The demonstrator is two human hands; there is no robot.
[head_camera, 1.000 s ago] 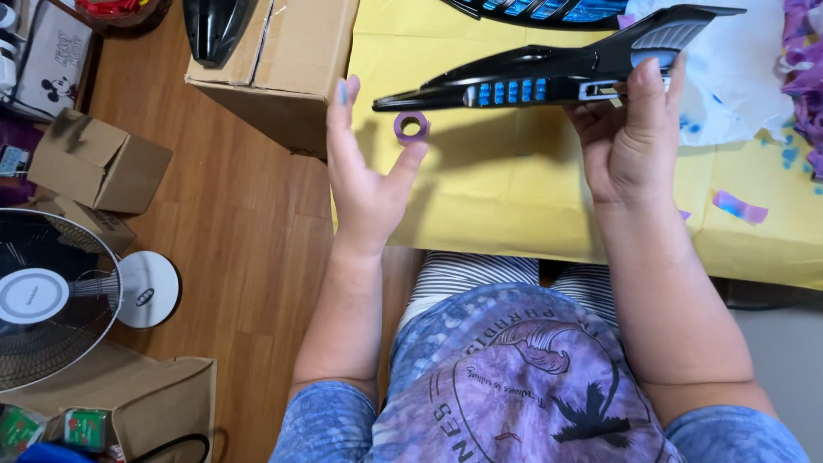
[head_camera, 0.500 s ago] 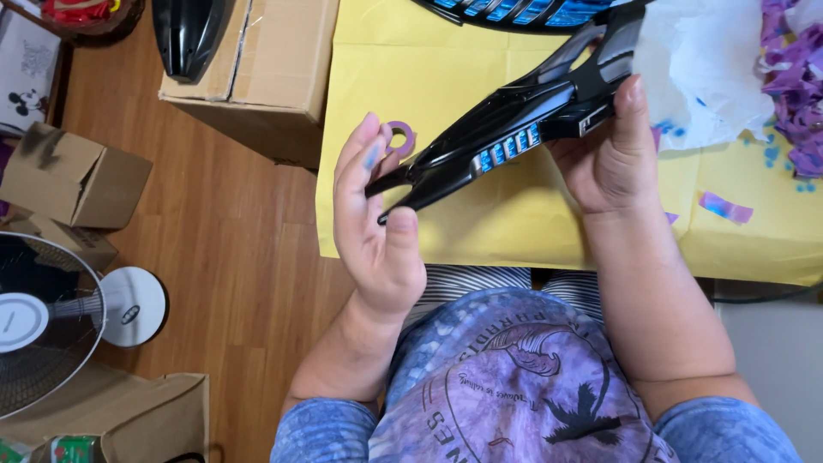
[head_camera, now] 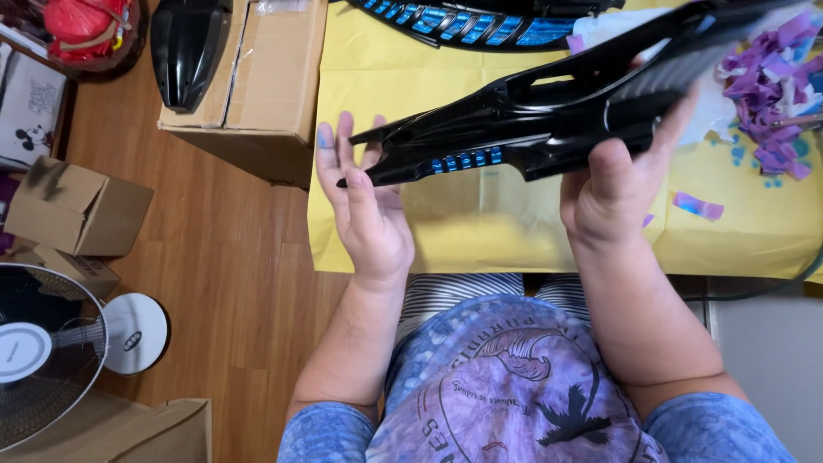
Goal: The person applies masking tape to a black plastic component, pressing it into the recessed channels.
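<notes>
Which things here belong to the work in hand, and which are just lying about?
In hand: right hand gripping black plastic part; open left hand at its tip.

Lying about: cardboard boxes, fan, purple scraps, second black part.

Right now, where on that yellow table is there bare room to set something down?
The yellow table is bare below the black part, between the left hand and right hand. It is crowded at the right with purple scraps, and along the far edge with a blue-striped part.
</notes>
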